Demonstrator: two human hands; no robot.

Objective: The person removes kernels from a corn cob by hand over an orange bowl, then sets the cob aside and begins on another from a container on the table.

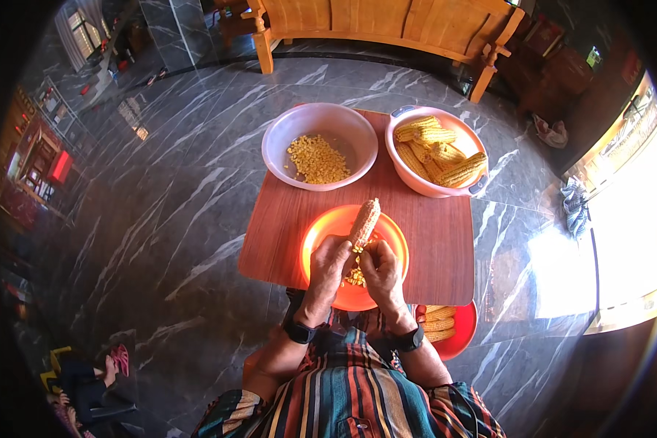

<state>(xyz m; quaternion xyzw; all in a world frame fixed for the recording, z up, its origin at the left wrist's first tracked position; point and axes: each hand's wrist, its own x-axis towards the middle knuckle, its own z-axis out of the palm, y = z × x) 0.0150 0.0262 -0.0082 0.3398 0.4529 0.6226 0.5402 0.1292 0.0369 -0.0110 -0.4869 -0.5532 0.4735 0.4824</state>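
A corn cob, its upper part stripped of kernels, points up and away over an orange bowl. My left hand is closed round its lower part. With fingers curled in, my right hand presses at the cob's near end, where some yellow kernels still sit. Loose kernels lie in the orange bowl beneath both hands. My fingers partly hide the lower end of the cob.
On the brown table stand a whitish basin of loose kernels and a pink basin of whole cobs. Below the table's right front edge, a red basin holds more cobs. A wooden bench is beyond; another person's foot shows lower left.
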